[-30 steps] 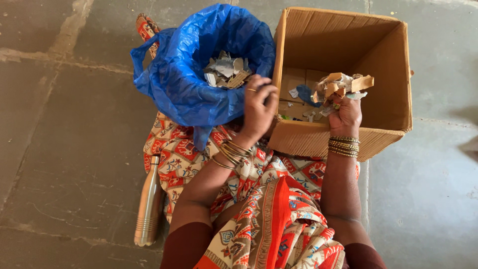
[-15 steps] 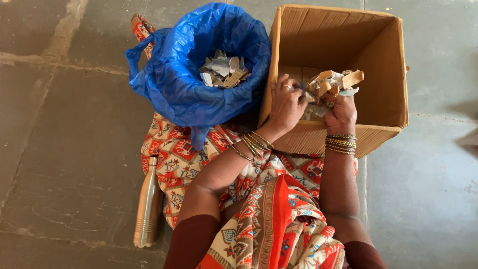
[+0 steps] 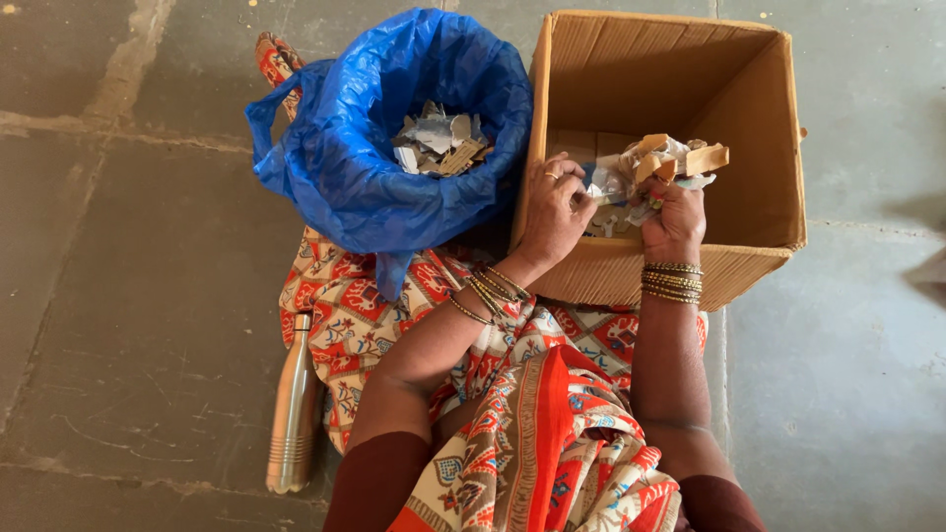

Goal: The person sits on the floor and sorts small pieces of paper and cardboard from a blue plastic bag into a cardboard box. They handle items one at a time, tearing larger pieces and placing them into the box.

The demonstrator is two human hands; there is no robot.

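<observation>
Scrap bundle (image 3: 662, 166): a wad of torn card and paper, held above the cardboard box (image 3: 759, 128), long axis running left to right.
Right hand (image 3: 675, 222): fisted around the bundle from below.
Left hand (image 3: 554, 209): nearer the blue bag (image 3: 355, 167); fingertips pinched at the bundle's left edge.
Blue bag: open, similar scraps (image 3: 439, 143) inside.
Box: a few scraps on its bottom.

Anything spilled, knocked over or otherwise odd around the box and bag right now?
Nothing spilled. The steel bottle lies on its side on the stone floor, left of the lap. Scraps stay inside the blue bag, cardboard box and right hand.
</observation>
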